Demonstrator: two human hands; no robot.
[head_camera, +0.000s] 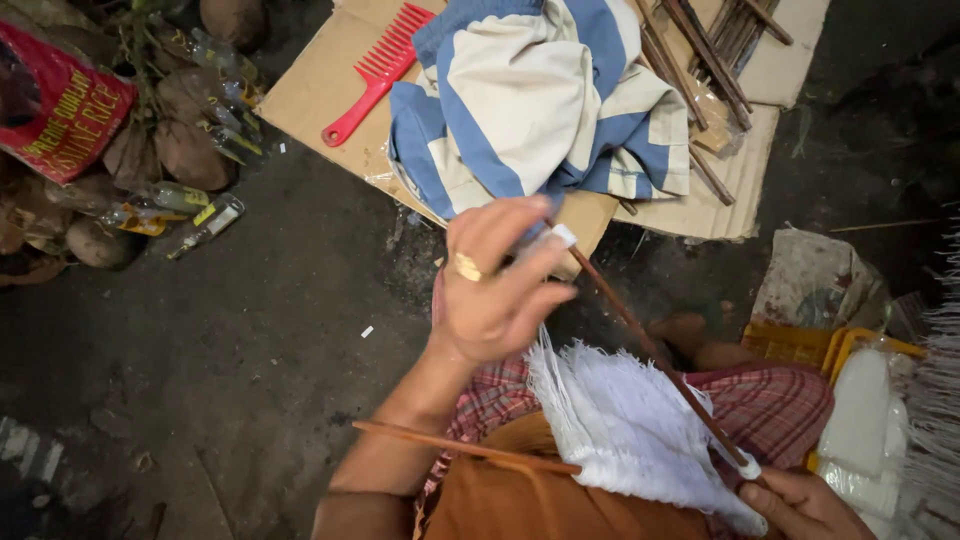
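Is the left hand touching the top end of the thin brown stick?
Touching. The head view shows the left hand with its fingertips closed around the white-wrapped top end of the thin brown stick.

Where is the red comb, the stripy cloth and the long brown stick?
Red comb (372, 78), head view, on its spine.
Striped cloth (520, 100), head view, on a cream stripe.
Brown stick (655, 355), head view, mid-shaft.
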